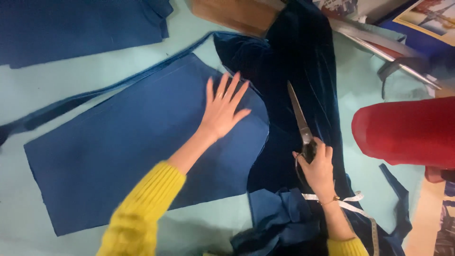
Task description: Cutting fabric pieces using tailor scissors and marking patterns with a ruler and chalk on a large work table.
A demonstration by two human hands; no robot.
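Observation:
My left hand [222, 110] lies flat with fingers spread on a cut piece of blue fabric [128, 147] spread over a pale green table [28, 90]. My right hand [318, 167] grips the handles of large metal scissors [298, 117], whose blades point away from me over a dark blue velvet cloth [296, 57]. Both sleeves are yellow knit. A white measuring tape [353, 205] trails by my right wrist.
A narrow blue fabric strip [95, 95] runs along the cut piece's far edge. Another blue piece [80, 28] lies at the top left. A red cloth bundle [407, 132] sits at the right, a wooden board [237, 13] at the top, crumpled blue scraps [279, 220] near me.

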